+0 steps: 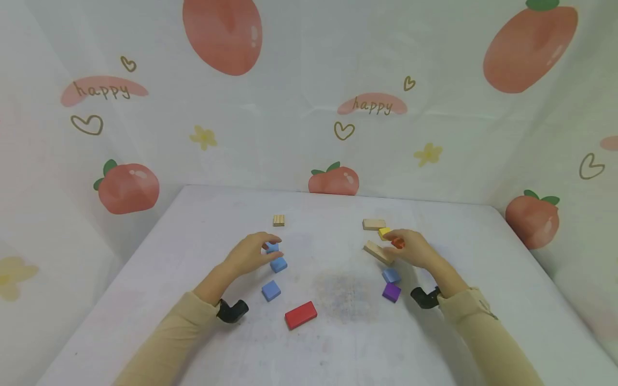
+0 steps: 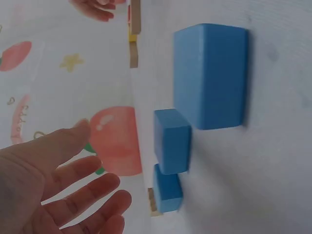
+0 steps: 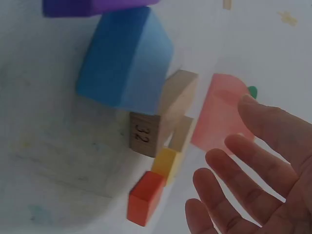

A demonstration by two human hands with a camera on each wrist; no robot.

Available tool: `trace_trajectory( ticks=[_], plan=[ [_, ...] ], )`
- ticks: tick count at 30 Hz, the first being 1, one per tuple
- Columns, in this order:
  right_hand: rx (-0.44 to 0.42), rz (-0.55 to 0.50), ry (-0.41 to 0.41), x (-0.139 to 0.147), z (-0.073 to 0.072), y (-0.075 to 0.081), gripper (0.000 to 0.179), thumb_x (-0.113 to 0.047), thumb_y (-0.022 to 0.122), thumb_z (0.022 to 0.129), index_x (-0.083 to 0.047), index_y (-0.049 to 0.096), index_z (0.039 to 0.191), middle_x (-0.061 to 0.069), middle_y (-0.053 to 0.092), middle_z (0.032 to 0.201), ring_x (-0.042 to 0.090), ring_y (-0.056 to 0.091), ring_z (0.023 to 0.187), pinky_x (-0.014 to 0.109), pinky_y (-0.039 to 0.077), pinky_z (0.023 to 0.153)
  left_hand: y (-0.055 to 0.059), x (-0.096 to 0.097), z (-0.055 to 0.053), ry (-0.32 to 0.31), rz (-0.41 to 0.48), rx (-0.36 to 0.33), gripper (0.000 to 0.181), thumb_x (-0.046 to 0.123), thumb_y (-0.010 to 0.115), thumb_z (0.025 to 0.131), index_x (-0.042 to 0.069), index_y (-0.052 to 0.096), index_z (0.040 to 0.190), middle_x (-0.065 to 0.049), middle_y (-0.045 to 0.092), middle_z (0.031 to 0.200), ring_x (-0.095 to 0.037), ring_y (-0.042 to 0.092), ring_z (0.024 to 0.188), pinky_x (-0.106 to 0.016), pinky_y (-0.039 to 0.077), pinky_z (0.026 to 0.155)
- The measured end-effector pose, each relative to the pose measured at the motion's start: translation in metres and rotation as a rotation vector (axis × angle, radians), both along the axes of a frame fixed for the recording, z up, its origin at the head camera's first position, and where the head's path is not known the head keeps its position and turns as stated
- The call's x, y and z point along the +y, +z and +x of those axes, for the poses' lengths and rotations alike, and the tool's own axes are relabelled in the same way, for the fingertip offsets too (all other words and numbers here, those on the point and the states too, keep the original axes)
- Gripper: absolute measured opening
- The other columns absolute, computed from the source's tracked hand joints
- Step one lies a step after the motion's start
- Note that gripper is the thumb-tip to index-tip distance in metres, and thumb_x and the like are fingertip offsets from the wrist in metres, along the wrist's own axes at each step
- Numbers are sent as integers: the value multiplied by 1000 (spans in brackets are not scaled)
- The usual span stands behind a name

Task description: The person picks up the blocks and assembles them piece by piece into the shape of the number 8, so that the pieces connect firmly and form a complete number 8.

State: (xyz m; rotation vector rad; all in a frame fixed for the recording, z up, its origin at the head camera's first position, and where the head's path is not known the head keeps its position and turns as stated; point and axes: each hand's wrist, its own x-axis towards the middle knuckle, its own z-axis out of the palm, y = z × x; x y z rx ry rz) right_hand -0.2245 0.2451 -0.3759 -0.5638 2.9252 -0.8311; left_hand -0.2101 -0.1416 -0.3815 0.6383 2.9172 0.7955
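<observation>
Spreading beneath the left hand (image 1: pixel 248 254) and the right hand (image 1: pixel 412 250), a white counter (image 1: pixel 347 348) is seen. Both hands are held released, fingers relaxed, nothing grasped. Between them but closer to the camera, a red block (image 1: pixel 301 315) is placed. Just beside the right hand, a wooden plank (image 1: pixel 376 252) is laid. By the left hand, two blue blocks (image 1: pixel 278 265) are set, and by the right, an orange block (image 3: pixel 146 199).

Printed backdrop (image 1: pixel 289 118) — peaches (image 1: pixel 129 188), perhaps — white table (image 1: pixel 323 230).
</observation>
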Motion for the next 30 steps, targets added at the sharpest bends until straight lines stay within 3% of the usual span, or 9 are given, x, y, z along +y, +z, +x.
trace_trajectory(
  ticks=[10,19,30],
  plan=[
    [-108,-24,-20,3,-8,-14,38,-15,68,83,7,60,112,25,64,105,33,60,93,42,50,80,-17,-3,-5,5,100,-129,40,21,70,83,3,62,117,-12,65,112,-24,61,97,-35,52,80],
    [-165,-20,-41,2,-10,-20,40,-15,71,81,7,61,113,24,65,104,25,58,86,29,47,72,-22,-2,-3,-18,56,-99,43,22,75,78,1,63,113,-11,67,107,-19,60,89,-32,50,77],
    [-213,-27,-45,2,-11,-22,39,-14,72,80,6,61,111,21,65,101,25,60,88,38,51,80,-26,0,-3,-8,34,-109,40,20,77,75,3,65,109,-8,67,97,-14,56,81,-26,47,72]
  ],
)
